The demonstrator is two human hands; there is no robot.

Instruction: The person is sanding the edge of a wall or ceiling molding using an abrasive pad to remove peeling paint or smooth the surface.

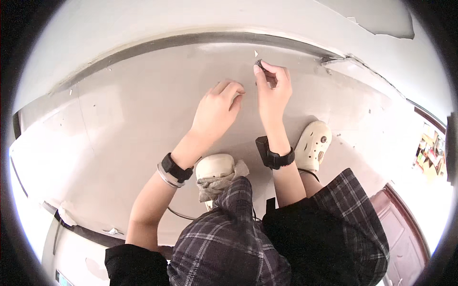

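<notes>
My right hand point(276, 88) is raised over the pale floor, thumb and fingers pinching a small dark grey lump point(259, 63). What the lump is made of cannot be told. Just beyond it lies a tiny whitish chip point(256, 53). To the left and a little nearer, my left hand point(218, 107) has its fingers curled down and its thumb drawn in to them. Whether anything sits between those fingertips is hidden. A grey crumpled cloth point(214, 187) rests against the cream clog point(214, 167) on my left foot.
A dark strip point(191, 40) runs along the foot of the far wall. Another cream clog point(313, 145) stands at right. Broken edging point(350, 62) shows at the far right. A reddish-brown door point(398, 229) is lower right, and colourful clutter point(431, 152) is at the right rim.
</notes>
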